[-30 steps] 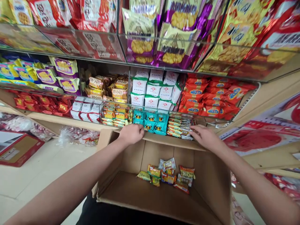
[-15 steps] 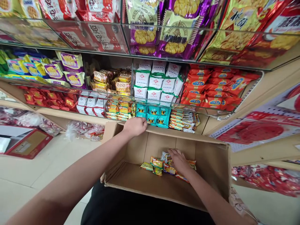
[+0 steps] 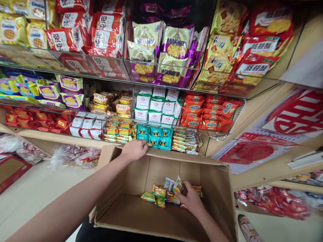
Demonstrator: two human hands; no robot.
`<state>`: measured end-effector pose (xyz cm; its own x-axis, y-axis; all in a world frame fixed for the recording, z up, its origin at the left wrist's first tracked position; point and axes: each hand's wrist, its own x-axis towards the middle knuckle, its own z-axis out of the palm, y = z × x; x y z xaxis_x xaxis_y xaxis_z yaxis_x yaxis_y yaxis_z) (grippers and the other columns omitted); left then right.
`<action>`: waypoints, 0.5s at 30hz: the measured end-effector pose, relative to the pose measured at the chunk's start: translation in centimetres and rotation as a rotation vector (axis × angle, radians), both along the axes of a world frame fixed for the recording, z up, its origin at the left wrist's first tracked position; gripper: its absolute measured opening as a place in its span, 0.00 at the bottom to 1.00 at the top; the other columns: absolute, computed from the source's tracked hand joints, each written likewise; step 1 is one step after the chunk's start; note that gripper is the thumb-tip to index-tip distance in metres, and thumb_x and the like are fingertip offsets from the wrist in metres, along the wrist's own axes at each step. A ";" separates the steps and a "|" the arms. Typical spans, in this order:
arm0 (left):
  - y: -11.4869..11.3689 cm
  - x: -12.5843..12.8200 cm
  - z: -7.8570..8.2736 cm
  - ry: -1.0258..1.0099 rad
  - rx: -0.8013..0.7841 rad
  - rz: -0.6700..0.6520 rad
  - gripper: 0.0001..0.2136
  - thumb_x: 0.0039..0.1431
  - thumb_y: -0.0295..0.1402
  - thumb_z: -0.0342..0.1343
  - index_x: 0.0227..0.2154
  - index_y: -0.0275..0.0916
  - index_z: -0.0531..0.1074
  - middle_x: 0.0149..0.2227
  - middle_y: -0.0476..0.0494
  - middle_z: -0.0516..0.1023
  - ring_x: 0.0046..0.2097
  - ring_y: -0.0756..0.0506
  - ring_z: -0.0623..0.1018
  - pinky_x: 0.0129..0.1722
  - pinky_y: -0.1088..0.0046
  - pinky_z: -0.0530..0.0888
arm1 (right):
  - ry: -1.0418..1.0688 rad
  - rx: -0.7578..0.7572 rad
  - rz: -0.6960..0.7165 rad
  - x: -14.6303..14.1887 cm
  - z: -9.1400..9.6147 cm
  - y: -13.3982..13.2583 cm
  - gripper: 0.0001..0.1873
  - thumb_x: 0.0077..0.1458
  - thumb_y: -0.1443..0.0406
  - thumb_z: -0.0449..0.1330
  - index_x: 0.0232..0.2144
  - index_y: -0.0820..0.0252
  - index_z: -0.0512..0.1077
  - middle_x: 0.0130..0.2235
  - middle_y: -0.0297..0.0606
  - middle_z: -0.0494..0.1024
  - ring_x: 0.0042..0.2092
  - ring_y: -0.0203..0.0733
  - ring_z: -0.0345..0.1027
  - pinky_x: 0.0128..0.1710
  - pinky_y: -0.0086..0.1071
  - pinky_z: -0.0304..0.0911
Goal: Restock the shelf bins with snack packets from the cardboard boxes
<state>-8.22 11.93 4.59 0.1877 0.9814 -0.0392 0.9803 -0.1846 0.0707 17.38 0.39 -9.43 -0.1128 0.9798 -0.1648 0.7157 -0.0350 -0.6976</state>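
A deep cardboard box (image 3: 131,215) stands open in front of me, tilted against the shelf. My left hand (image 3: 135,150) is closed over the box's far rim, near its left corner. Inside, my right hand (image 3: 192,200) pinches a small wrapped snack packet (image 3: 179,185) between thumb and fingers, its end pointing up. Other small packets lie around it on the box floor: a yellow-green packet (image 3: 148,197), an orange-yellow packet (image 3: 159,191) and a silver-white packet (image 3: 169,184). My right fingers partly hide some of them.
Just past the box rim, shelf compartments hold teal packets (image 3: 153,136) and stacked yellow-and-silver packets (image 3: 185,141). White-and-green packets (image 3: 155,104) and orange packets (image 3: 199,112) fill the tier above, behind clear dividers. Bagged goods (image 3: 75,156) lie low at left. A sandalled foot (image 3: 248,228) shows at lower right.
My right hand has lifted a packet from the pile and now holds it upright. My left hand stays on the rim. The view has tilted up, showing more of the upper shelf.
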 end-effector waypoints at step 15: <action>-9.4 7.8 -1.9 -1.155 -0.486 -0.283 0.22 0.50 0.39 0.53 0.47 0.37 0.60 0.37 0.43 0.72 0.36 0.48 0.71 0.35 0.72 0.69 | 0.160 0.330 0.025 -1.5 9.4 -2.1 0.17 0.45 0.61 0.58 0.40 0.55 0.65 0.40 0.38 0.69 0.43 0.44 0.62 0.42 0.36 0.60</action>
<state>-0.44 2.55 2.70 0.5509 0.8327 -0.0557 0.2365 -0.0918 0.9673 15.89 -1.68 0.00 -0.1359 0.9739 0.1818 0.5942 0.2270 -0.7716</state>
